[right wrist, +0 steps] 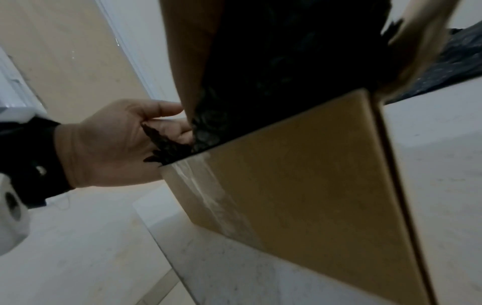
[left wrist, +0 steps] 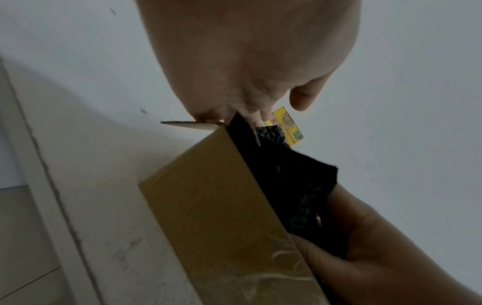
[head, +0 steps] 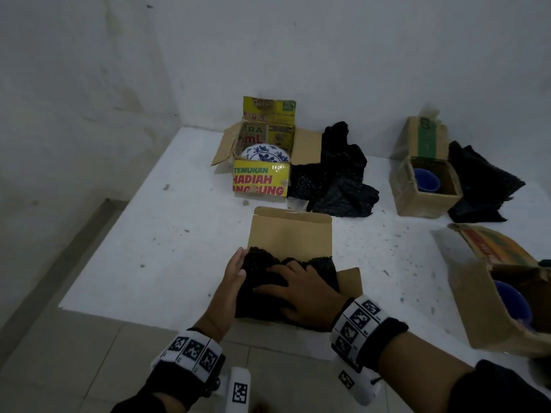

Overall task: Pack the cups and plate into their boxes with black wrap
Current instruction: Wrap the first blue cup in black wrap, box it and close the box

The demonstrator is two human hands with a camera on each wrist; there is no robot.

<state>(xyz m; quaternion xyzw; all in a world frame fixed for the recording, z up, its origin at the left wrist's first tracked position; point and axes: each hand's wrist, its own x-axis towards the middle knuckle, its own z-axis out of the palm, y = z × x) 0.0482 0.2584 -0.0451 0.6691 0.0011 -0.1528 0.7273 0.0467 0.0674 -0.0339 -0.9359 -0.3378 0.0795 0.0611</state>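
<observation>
A brown cardboard box (head: 290, 234) stands near the table's front edge, its lid flap raised at the back. Black wrap (head: 259, 296) fills it to the top and hides whatever lies beneath. My right hand (head: 293, 289) lies flat on top of the wrap and presses it down. My left hand (head: 235, 271) sits at the box's left side, straight fingers touching the wrap's edge (right wrist: 167, 144). In the left wrist view the left hand's fingertips (left wrist: 250, 111) meet the wrap (left wrist: 287, 175) at the box (left wrist: 221, 206) rim. A blue and white plate (head: 265, 152) lies in the yellow box (head: 261, 181).
Loose black wrap (head: 337, 177) lies right of the yellow box. A small brown box (head: 423, 189) at the back right holds a blue cup (head: 426, 180), with more black wrap (head: 480, 186) beside it. Another box (head: 489, 299) at the right holds a blue cup (head: 512, 302).
</observation>
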